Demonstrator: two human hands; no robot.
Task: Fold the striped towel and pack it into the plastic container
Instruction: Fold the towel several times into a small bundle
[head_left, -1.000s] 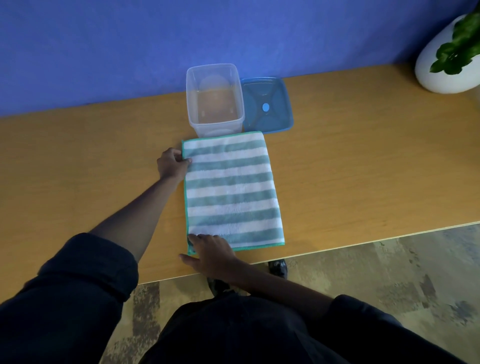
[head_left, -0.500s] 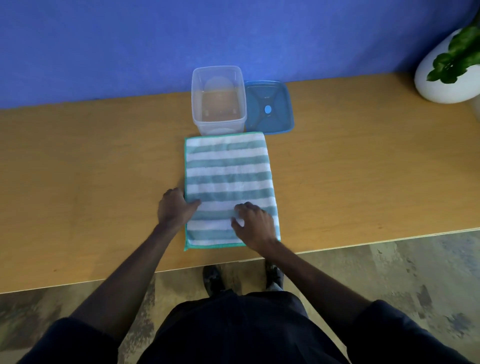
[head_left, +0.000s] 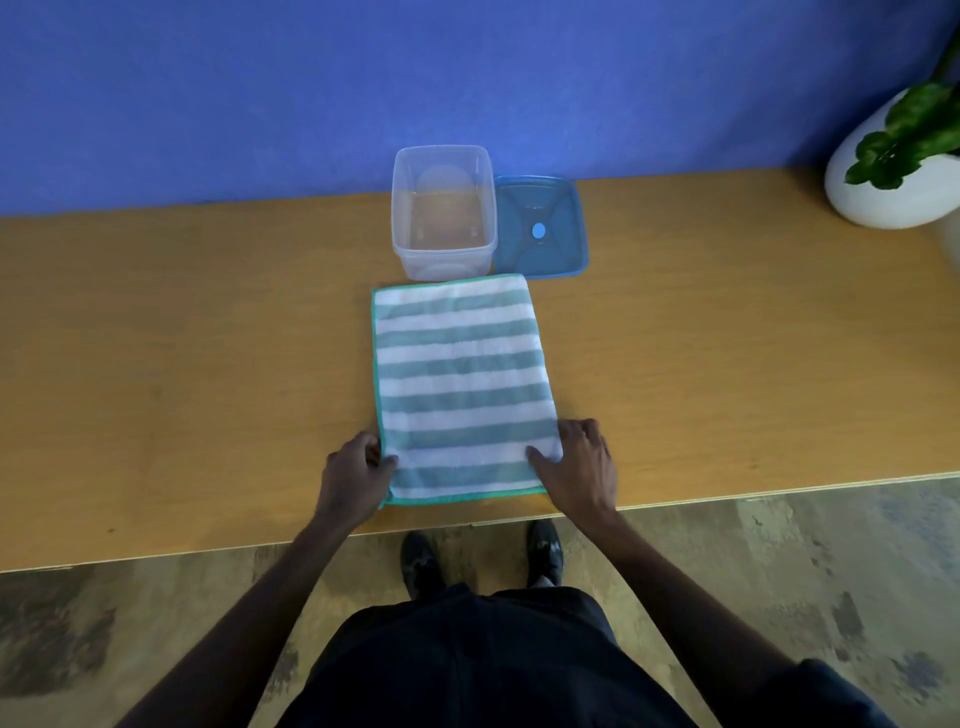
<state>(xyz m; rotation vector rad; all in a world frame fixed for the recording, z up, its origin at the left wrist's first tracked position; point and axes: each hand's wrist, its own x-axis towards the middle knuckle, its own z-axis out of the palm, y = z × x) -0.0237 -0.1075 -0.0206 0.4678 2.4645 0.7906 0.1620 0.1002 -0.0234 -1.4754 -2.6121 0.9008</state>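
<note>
While the striped towel (head_left: 460, 389) lies flat just in front of the plastic container (head_left: 442, 210), its near corners are pinched by the left hand (head_left: 356, 475) and right hand (head_left: 582, 467); both should be lifted together and laid squarely onto the far edge.

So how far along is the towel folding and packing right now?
Partly done. The striped towel lies flat on the table as a narrow rectangle, so it looks folded at least once. In hand: the left hand and right hand grip its two near corners, probably for another fold. Left: the plastic container holds no towel yet, and its blue lid lies beside it.
</note>
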